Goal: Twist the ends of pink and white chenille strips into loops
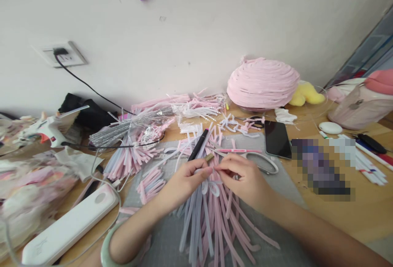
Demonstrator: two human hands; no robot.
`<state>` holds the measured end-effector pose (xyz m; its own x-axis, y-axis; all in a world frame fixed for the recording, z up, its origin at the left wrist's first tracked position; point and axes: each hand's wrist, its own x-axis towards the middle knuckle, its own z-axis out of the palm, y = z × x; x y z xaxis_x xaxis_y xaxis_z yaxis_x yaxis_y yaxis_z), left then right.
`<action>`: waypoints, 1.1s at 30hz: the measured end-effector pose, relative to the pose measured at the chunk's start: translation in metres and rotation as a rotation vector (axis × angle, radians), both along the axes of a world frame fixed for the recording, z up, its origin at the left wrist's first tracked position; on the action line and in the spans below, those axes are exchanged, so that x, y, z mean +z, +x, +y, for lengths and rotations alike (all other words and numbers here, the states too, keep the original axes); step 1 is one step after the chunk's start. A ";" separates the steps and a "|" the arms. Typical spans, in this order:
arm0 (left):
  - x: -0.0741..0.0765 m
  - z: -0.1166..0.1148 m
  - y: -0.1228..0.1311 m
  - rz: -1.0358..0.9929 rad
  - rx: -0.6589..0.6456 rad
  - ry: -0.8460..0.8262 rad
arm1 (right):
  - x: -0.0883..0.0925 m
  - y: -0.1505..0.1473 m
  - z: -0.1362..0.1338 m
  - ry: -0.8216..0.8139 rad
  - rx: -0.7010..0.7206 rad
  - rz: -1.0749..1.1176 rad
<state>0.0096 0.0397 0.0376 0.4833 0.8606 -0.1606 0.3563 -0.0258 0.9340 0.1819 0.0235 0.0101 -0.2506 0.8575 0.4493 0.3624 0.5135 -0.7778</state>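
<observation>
"How do the hands stand on your feed?"

"I see the left hand (195,173) and the right hand (239,177) nearly meeting mid-scene. Each has its thumb pressed to the forefinger, pinching a pale white fuzzy stem bent into loops (211,188)."

"Where does that stem sit?"

"Over a fan of long pink and grey-blue fuzzy stems (227,222) spread to the near side across a flat grey mat (279,181). I can't tell whether it touches them."

"What's around?"

"I have a slim black pen (199,145) just beyond the left hand, grey-handled scissors (266,163) beyond the right, a dark-screened phone (278,139) farther right, and a big round pale pink bundle (263,82) by the far wall."
</observation>
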 end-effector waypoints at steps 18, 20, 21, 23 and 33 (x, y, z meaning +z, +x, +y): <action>-0.003 -0.003 0.004 -0.056 -0.087 -0.087 | 0.002 -0.003 0.003 -0.114 0.028 0.034; -0.004 -0.002 0.005 -0.077 -0.043 -0.048 | 0.003 -0.001 0.003 -0.205 -0.025 0.132; -0.004 -0.001 0.005 -0.090 -0.012 -0.019 | 0.004 0.001 0.003 -0.209 -0.079 0.180; -0.005 0.000 0.004 -0.099 0.068 0.044 | 0.006 0.005 0.001 -0.190 -0.194 0.245; -0.016 -0.005 0.001 0.035 0.304 0.353 | -0.004 -0.014 -0.010 -0.963 0.281 0.480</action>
<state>0.0102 0.0343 0.0218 0.2002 0.9672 0.1562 0.4281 -0.2298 0.8740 0.1678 0.0132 0.0056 -0.4692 0.8403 -0.2718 -0.1172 -0.3643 -0.9239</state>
